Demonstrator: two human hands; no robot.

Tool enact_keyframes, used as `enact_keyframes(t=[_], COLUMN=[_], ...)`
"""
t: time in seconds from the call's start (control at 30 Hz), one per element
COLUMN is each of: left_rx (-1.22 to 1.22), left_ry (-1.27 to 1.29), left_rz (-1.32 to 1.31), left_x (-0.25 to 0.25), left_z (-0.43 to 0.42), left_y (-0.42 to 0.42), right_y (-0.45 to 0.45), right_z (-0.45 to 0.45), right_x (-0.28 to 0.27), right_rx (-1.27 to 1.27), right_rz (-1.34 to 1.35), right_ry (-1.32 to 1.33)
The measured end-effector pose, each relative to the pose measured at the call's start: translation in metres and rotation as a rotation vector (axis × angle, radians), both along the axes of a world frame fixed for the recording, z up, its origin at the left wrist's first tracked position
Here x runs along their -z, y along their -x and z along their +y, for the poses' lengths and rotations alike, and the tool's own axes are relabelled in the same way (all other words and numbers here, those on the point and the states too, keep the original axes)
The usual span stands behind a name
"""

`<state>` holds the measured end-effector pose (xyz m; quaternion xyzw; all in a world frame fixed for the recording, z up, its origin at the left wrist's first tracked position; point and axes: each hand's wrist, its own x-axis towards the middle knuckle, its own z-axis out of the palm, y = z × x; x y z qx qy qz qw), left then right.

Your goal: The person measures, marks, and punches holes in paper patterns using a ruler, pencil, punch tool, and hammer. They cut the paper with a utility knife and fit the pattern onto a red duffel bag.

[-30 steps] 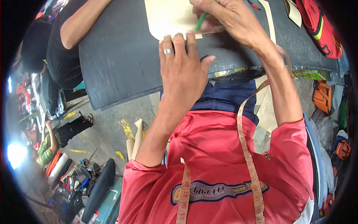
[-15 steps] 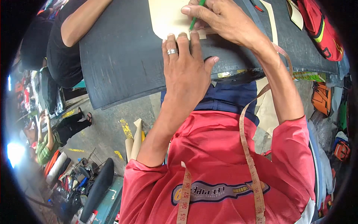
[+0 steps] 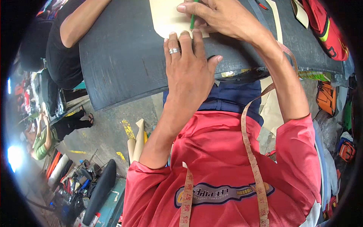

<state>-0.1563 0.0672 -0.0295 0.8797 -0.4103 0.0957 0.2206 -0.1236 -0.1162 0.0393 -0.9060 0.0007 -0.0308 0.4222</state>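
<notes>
Left hand (image 3: 191, 72): fingers outstretched, near edge of cream card (image 3: 170, 17)
Right hand (image 3: 227, 19): pinching green pencil (image 3: 193, 20)
Black tabletop (image 3: 121, 70): I have room near-left
Card's far end: cut off

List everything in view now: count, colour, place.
Broad work surface: 1, black, across top
Flat rounded sheet: 1, cream, top centre
Slim pencil: 1, green, top centre
Printed measuring tape: 2 lengths, beige, over chest
Narrow strip: 1, cream, upper right
Striped bag: 1, red, upper right
Bulky bags: 2, orange, right side
Rolled sheets: 2, cream, left of centre
Bystander: 1, green top, far left
Co-worker's bent arm: 1, black sleeve, upper left
Small clutter: uncountable, mixed, lower left
Printed shirt: 1, red, bottom
Trousers: 1 pair, navy, centre
Banded ring: 1, silver, upper centre
Left hand: 1, ungloved, on sheet
Right hand: 1, ungloved, holding pencil
</notes>
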Motion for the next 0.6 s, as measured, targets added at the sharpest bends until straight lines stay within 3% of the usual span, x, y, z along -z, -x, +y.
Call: enact_keyframes(t=[0.03,0.1,0.13,0.2,0.23,0.3,0.37,0.47,0.53,0.6], left_rx=[0.002,0.002,0.002,0.019,0.013,0.102,0.133,0.234,0.209,0.255], left_ry=[0.0,-0.006,-0.003,-0.024,-0.023,0.018,0.069,0.105,0.018,-0.12], left_rz=[0.0,-0.006,-0.007,-0.061,-0.065,-0.002,0.142,0.012,0.04,-0.111], left_x=[0.0,0.001,0.0,-0.003,-0.004,-0.01,-0.013,-0.019,-0.027,-0.013], left_z=[0.0,0.001,0.0,0.004,0.007,0.014,0.027,0.044,0.047,0.044], left_y=[0.0,0.0,-0.001,-0.001,-0.003,-0.013,-0.035,-0.086,-0.107,-0.124], right_y=[0.001,0.004,0.012,0.024,0.012,0.062,0.106,0.155,0.18,0.207], right_z=[0.001,0.004,0.006,-0.01,-0.006,-0.013,-0.028,-0.027,-0.026,-0.028], right_x=[0.007,0.017,0.012,0.011,0.022,0.006,0.002,-0.009,-0.005,0.007], right_rx=[0.002,0.127,0.244,0.221,-0.068,0.381,0.352,0.542,0.59,0.634], right_rz=[0.0,-0.313,-0.26,-0.592,-0.9,-0.522,-0.263,-0.064,0.024,0.136], right_ry=[0.0,-0.277,-0.435,0.074,-0.646,0.054,-0.172,0.134,0.365,0.592])
